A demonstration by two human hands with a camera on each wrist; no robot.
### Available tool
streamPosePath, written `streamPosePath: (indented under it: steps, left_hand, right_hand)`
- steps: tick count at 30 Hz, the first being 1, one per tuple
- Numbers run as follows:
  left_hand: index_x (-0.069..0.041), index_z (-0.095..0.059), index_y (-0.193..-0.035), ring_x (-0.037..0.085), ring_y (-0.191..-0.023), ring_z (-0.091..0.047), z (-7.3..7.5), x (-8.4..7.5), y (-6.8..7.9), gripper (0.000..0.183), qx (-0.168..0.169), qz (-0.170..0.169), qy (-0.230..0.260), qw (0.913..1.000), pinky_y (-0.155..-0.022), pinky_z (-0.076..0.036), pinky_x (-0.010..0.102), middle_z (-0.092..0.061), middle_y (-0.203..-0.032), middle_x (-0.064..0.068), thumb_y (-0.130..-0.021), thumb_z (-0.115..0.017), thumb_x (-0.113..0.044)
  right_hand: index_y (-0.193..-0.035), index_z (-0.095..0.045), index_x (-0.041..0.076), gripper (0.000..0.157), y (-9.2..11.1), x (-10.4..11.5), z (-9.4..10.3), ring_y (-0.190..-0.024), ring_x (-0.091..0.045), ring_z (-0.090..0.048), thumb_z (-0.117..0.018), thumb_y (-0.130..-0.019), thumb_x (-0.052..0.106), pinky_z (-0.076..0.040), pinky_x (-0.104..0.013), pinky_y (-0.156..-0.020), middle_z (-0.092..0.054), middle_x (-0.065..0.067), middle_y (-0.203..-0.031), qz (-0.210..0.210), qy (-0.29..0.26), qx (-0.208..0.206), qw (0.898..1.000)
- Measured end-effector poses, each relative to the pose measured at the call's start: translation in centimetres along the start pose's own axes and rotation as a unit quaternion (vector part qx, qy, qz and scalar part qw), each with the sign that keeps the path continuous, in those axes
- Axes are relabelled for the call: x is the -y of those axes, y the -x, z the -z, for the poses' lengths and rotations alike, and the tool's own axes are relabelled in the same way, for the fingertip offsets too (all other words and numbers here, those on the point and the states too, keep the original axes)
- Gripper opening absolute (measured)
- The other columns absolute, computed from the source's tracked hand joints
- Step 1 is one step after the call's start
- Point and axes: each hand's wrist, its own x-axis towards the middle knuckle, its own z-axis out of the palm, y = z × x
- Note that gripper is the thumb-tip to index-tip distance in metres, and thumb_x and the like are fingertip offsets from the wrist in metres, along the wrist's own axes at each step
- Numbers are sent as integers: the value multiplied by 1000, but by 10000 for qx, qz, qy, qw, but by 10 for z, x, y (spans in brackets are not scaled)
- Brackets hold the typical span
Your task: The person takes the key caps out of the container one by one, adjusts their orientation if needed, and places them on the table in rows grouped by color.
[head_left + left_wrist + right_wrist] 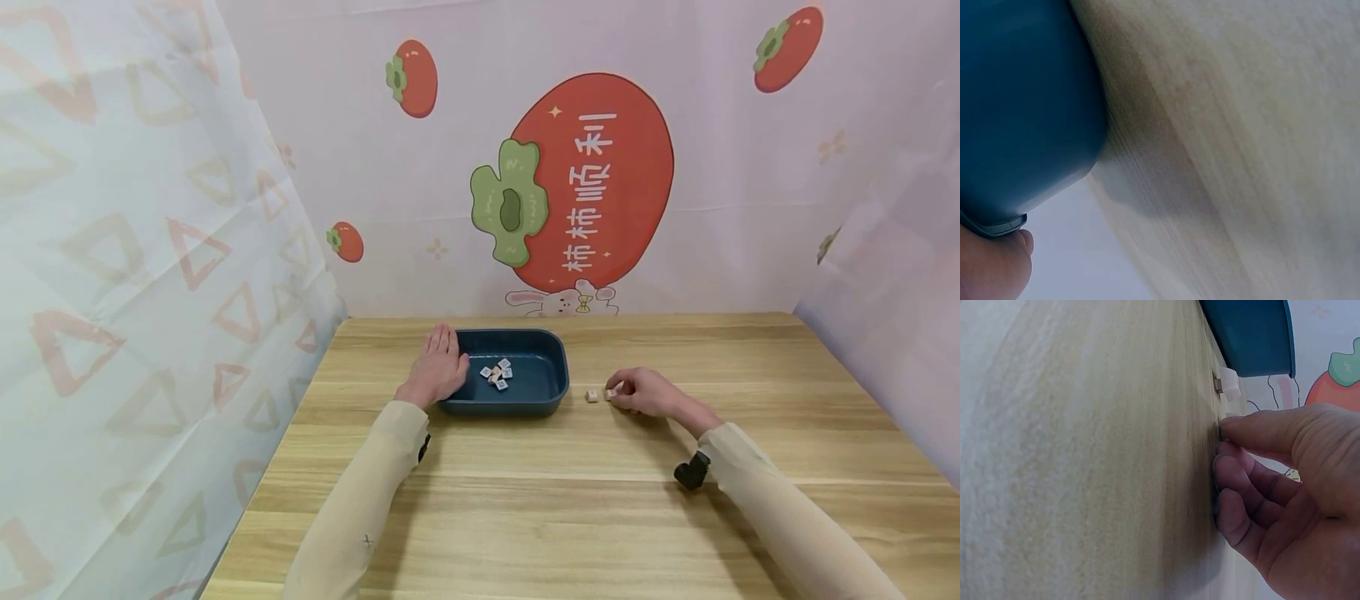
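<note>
A dark blue rectangular tray stands near the back of the wooden table, with several small printed tiles clustered on its floor. My left hand lies over the tray's left rim, fingers stretched out; in the left wrist view a fingertip touches the rim lip. To the right of the tray, my right hand pinches a small tile at table level between thumb and fingers. Its bent fingers mostly hide that tile in the right wrist view. Another tile lies between the tray and this hand.
The light wooden table ends at a printed cloth backdrop behind, and a second patterned cloth hangs along the left side. A black device is strapped at the right wrist.
</note>
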Motion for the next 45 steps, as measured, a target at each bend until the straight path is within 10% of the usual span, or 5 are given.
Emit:
streamPosePath:
  steps: [36,45]
  left_hand:
    - [4,-16,-155,32,-154,-3,-5,2,-1,64,-67,100,-30,9999,-126,-5,44,-5,-165,18,-106,-27,-36]
    - [4,-14,-155,32,-154,-2,-6,1,-2,65,-40,66,-16,10000,-126,-4,44,-4,-165,18,-106,-25,-36]
  right_hand:
    - [-116,-66,7,26,-21,74,-2,-67,-27,-62,-64,-95,23,-48,-30,-47,-67,-18,-89,471,-394,-307,9976]
    - [-116,-68,7,28,-33,95,-11,-71,-17,-57,-65,-94,25,-51,-29,-61,-64,-4,-87,655,-112,-600,9960]
